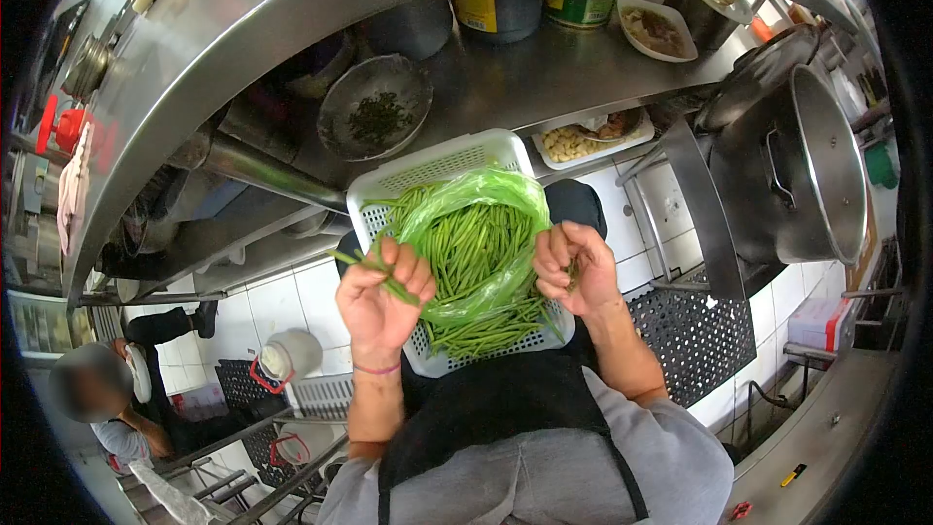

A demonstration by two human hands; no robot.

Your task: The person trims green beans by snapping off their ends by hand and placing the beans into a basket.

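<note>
The left grip [386, 294] is clamped on a few green stalks [350, 260], which slant out past its thumb side, while the right grip [575, 267] has its fingers curled in beside the bag's rim, and I cannot tell whether they close on anything. Between the two grips, the green plastic bag [531, 198] lies open, filled with long green beans [481, 243]. The bag sits in a white perforated basket [505, 143], which reaches beyond both grips on the far side; more loose beans [476, 335] lie in it on the near side of the bag, closer to the apron [466, 408]. A thin pink band [377, 369] circles the wrist just behind the left grip. Ahead of the left grip, on the metal counter [486, 73], stands a bowl [335, 126] with chopped greens [381, 117]. Ahead of the right grip is a white tray [625, 149] with pale pieces [569, 144], and farther out a white dish [659, 54]. Well to the right of the right grip stands a large metal pot [816, 165]. Far off to the left of the left grip, another person [126, 433] is seen.
</note>
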